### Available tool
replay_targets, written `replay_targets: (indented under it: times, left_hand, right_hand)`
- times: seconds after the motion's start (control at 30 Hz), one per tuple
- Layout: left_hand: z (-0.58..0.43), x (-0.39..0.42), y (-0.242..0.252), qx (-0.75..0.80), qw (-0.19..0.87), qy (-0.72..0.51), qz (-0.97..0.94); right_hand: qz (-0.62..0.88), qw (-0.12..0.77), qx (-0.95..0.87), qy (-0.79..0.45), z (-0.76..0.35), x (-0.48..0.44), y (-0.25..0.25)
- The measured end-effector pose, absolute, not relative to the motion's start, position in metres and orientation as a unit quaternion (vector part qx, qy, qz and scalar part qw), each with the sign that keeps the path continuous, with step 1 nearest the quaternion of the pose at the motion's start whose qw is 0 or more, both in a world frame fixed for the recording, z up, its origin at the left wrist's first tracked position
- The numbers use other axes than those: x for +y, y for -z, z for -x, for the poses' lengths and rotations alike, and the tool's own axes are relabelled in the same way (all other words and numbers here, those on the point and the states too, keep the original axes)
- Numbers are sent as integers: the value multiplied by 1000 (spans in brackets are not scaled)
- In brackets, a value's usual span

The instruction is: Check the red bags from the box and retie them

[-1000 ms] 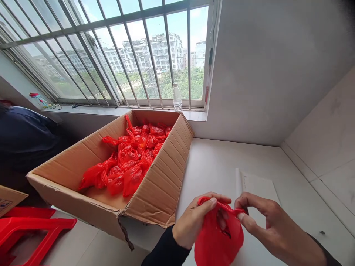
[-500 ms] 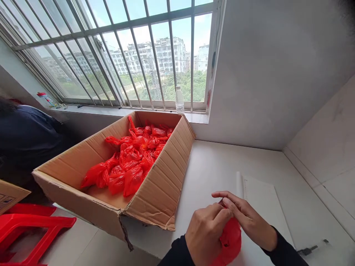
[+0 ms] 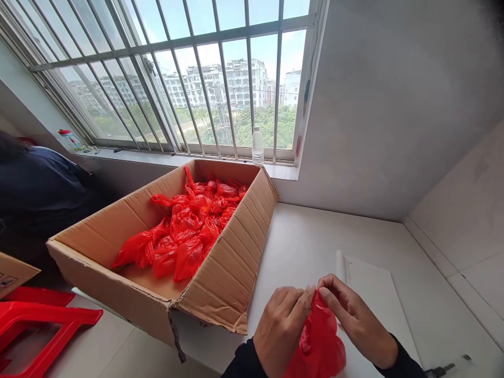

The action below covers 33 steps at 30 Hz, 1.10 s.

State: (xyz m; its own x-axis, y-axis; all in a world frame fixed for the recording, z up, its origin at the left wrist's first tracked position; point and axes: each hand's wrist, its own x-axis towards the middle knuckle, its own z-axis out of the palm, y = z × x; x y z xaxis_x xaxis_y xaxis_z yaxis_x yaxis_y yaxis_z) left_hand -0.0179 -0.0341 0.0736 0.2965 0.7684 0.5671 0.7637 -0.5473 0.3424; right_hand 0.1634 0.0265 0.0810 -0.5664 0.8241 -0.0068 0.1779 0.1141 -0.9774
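Observation:
A red plastic bag (image 3: 321,344) hangs between my hands at the lower edge of the view, above the white table. My left hand (image 3: 281,323) is closed on the bag's gathered top. My right hand (image 3: 350,312) pinches the same top from the other side, fingertips close to those of the left. What lies inside the bag is hidden. To the left stands an open cardboard box (image 3: 224,268), with several knotted red plastic bags (image 3: 189,226) heaped inside it.
A white sheet or folder (image 3: 374,286) lies on the table (image 3: 303,236) right of my hands. A clear bottle (image 3: 257,146) stands on the windowsill. Red plastic stools (image 3: 47,320) are at lower left, and a person in dark clothing (image 3: 43,184) is at the far left.
My right hand's fingers have curled from stretched out to a pinch on the bag's top. The bag's top now rises between both hands, and more of the bag shows.

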Motion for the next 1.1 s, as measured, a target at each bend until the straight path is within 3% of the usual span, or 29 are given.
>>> replay_targets:
  times: [0.23, 0.43, 0.57, 0.7, 0.87, 1.1]
  left_hand:
    - [61, -70, -10, 468, -94, -344, -809]
    - [69, -83, 3, 502, 20, -386, -774]
    - [51, -65, 6, 495, 35, -338, -800]
    - [38, -54, 37, 466, -68, -235, -850]
    - [37, -55, 66, 472, -206, -229, -826]
    - [38, -50, 79, 480, -240, -222, -814]
  right_hand:
    - [503, 316, -652, -471, -202, 31, -26]
    - [517, 390, -542, -535, -206, 26, -5]
    - [497, 438, -519, -541, -175, 5, -4]
    - [489, 407, -628, -449, -154, -15, 29]
    - [462, 366, -748, -303, -152, -19, 76]
    - [445, 354, -759, -318, -148, -13, 99]
